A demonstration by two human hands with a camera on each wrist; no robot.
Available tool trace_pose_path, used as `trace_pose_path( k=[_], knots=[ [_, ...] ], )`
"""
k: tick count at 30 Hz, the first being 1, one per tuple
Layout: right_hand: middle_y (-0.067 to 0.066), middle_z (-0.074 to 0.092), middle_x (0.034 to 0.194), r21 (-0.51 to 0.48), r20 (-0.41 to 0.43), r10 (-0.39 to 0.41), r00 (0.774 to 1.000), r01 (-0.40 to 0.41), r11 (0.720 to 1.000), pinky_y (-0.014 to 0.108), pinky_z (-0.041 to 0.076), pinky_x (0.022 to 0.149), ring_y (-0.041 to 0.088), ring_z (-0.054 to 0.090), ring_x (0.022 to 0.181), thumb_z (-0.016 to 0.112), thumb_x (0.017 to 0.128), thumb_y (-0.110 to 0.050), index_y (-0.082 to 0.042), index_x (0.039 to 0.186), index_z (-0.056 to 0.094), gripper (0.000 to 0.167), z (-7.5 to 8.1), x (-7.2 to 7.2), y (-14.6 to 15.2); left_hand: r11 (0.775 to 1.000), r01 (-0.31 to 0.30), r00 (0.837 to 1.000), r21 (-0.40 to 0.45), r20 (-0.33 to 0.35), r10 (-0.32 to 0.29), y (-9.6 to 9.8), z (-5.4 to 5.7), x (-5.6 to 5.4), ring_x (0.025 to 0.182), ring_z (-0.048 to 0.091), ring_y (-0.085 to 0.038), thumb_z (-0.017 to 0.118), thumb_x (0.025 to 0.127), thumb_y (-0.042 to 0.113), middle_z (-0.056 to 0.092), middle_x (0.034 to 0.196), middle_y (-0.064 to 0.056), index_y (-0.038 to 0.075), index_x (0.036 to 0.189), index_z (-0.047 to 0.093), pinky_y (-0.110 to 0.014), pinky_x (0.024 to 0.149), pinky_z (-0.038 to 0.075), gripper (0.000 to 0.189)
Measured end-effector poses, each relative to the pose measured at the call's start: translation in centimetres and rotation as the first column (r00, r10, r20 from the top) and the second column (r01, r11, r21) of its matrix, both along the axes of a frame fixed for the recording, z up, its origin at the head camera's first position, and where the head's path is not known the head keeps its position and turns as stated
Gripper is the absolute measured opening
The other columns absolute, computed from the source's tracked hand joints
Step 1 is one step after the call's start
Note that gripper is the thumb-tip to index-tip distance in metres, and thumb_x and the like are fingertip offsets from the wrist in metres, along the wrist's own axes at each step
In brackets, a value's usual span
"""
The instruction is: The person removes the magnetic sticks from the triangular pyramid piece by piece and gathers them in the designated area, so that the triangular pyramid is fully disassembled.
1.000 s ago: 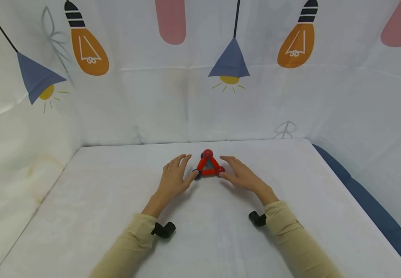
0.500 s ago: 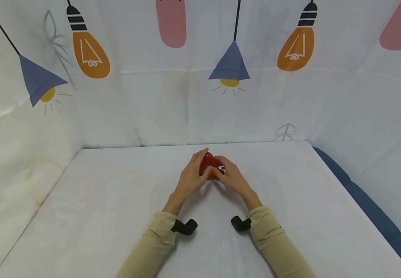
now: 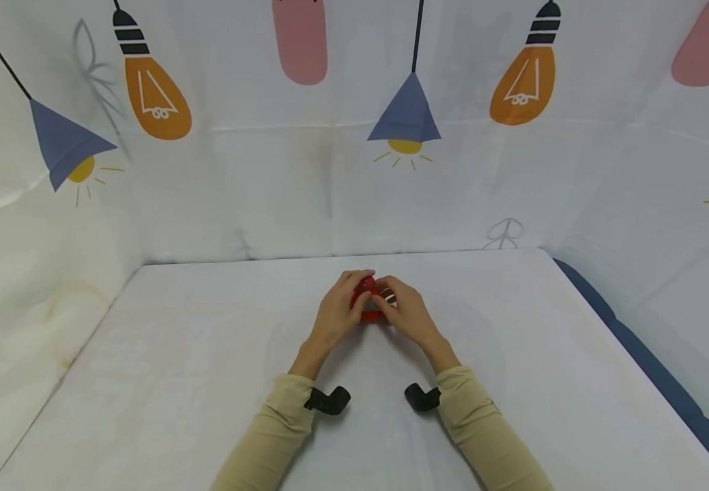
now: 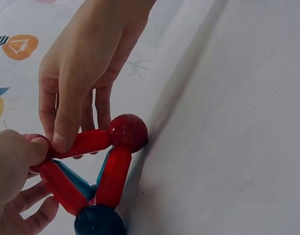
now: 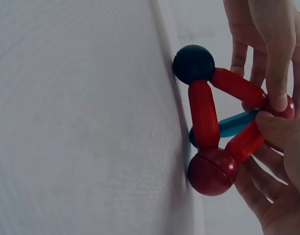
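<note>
Nr far edge of surface (image 3: 207, 382), rod-and-ball frame (image 5: 235, 124) pinched at top ball (image 5: 289, 108) by L hand (image 3: 337, 310), at adjoining rod (image 5: 245, 143) by R hand (image 3: 411, 316), both part-curled, prob so it's steadied.

Red balls (image 5: 212, 171): look like hard plastic, smooth and glossy, small light spots on them, thin seam line on one. Dark blue ball (image 5: 194, 63): also smooth plastic, with weaker shine. Red rods (image 5: 205, 115): plastic, ridged lengthwise, half-glossy. Teal rod (image 5: 237, 124): plastic too, with soft shine. White table top (image 3: 207, 354): matt, with fine woven-like grain. Wall sheet (image 3: 274, 191): cloth-like, creased, printed, mostly matt. Sleeves (image 3: 265, 433): soft cloth, matt, wrinkled. Black wrist pieces (image 3: 331, 401): plastic-looking, smooth, rather matt.
</note>
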State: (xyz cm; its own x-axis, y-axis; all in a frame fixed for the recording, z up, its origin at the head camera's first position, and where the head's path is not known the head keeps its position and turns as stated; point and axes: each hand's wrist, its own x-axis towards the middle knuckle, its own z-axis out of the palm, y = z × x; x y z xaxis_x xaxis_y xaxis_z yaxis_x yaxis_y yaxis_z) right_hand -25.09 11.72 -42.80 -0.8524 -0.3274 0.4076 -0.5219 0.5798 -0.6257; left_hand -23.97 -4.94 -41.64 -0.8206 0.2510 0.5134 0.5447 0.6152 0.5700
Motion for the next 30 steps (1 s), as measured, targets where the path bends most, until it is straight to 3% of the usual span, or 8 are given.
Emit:
trace_pose_path(
  k=[9,14,16,23,27,30],
  knots=[
    [0.009,0.067,0.104,-0.028,-0.034,-0.002,0.999,0.001,1.0,0.037,0.056,0.078,0.022,0.066,0.094,0.063,0.09,-0.015,-0.007,0.113,0.058,0.025,0.2,0.1,0.1,0.999,0.008,1.0,0.046,-0.001,-0.008,0.1,0.0,-0.2,0.108,0.06,-0.021,0.06,0.091,0.007,0.057,0.121,-0.008,0.013,0.129,0.054,-0.038,0.091,0.051,0.038],
    [0.009,0.067,0.103,-0.073,0.022,-0.035,0.999,0.037,0.997,0.036,0.056,0.079,0.022,0.066,0.095,0.06,0.092,-0.013,-0.006,0.111,0.058,0.021,0.6,0.0,0.6,0.993,-0.043,0.998,0.114,0.059,0.036,-0.7,-0.1,-0.6,0.098,0.059,-0.021,0.059,0.092,0.008,0.058,0.117,-0.01,0.011,0.129,0.051,-0.034,0.078,0.055,0.038],
    [0.009,0.067,0.103,-0.086,0.04,-0.047,0.998,0.05,0.995,0.035,0.056,0.079,0.023,0.066,0.095,0.06,0.092,-0.013,-0.006,0.112,0.057,0.021,0.6,-0.2,1.0,0.988,-0.061,0.995,0.14,0.087,0.049,-1.3,0.0,-0.8,0.095,0.059,-0.02,0.059,0.092,0.01,0.06,0.114,-0.009,0.011,0.129,0.052,-0.032,0.072,0.054,0.038],
    [0.01,0.063,0.105,-0.072,0.085,-0.086,0.993,0.092,0.993,0.036,0.055,0.081,0.023,0.064,0.092,0.058,0.093,-0.014,-0.007,0.119,0.054,0.027,0.7,-0.7,3.1,0.985,-0.078,0.987,0.156,0.152,0.055,-4.0,0.1,-1.3,0.094,0.061,-0.021,0.061,0.09,0.016,0.065,0.107,-0.008,0.013,0.125,0.053,-0.034,0.072,0.053,0.036],
    [0.01,0.062,0.11,-0.019,0.161,-0.093,0.983,0.097,0.995,0.036,0.055,0.078,0.026,0.064,0.093,0.057,0.094,-0.018,-0.007,0.118,0.057,0.026,1.0,-0.7,4.5,0.99,-0.065,0.979,0.129,0.201,0.038,-6.0,0.0,-1.5,0.101,0.059,-0.023,0.061,0.091,0.02,0.065,0.109,-0.009,0.011,0.125,0.052,-0.037,0.077,0.053,0.036],
    [0.011,0.062,0.112,0.021,0.241,-0.088,0.967,0.085,0.996,0.034,0.055,0.072,0.028,0.062,0.097,0.058,0.094,-0.02,-0.007,0.117,0.057,0.027,1.1,-0.7,5.5,0.993,-0.044,0.961,0.109,0.276,0.012,-7.4,0.0,-1.6,0.107,0.058,-0.023,0.061,0.092,0.024,0.062,0.114,-0.009,0.011,0.124,0.05,-0.038,0.082,0.052,0.036]
  ],
)
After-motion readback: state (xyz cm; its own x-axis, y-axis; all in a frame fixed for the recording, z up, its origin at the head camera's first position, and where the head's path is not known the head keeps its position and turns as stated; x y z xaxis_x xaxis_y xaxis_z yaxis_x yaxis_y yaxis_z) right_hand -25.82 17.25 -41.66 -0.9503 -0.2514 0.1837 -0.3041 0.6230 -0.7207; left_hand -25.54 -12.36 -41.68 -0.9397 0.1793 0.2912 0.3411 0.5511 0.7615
